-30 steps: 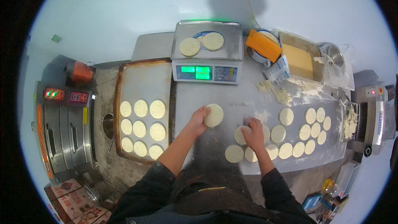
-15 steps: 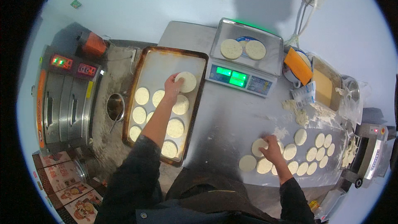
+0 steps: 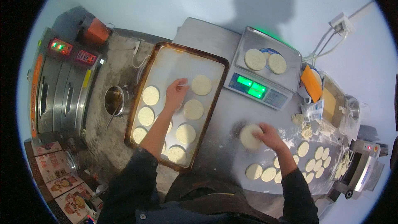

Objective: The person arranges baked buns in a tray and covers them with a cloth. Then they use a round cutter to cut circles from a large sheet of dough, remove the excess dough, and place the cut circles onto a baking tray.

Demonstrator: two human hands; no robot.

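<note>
My left hand (image 3: 175, 95) is over the baking tray (image 3: 226, 68), just left of a round, pale dough disc (image 3: 201, 85). Nothing is in it, and its thumb and fingers look slightly apart. Further discs lie in rows on the tray, some hidden under my left forearm. Above the metal table, my right hand (image 3: 271, 136) grips another flat dough disc (image 3: 250, 136) by its right edge. Below that hand, several discs such as this dough disc (image 3: 254, 171) rest on the table, partly covered by my right forearm.
A digital scale (image 3: 259, 91) with two discs on its pan stands behind the table's middle. At right are a dough-filled tub (image 3: 331, 99), loose dough scraps and a roller machine (image 3: 362, 168). A metal pot (image 3: 114, 101) and an oven (image 3: 62, 87) stand left of the tray.
My left hand has let go of its disc, which now lies on the tray, and has drawn left. My right hand has lifted a disc off the table. The view has shifted.
</note>
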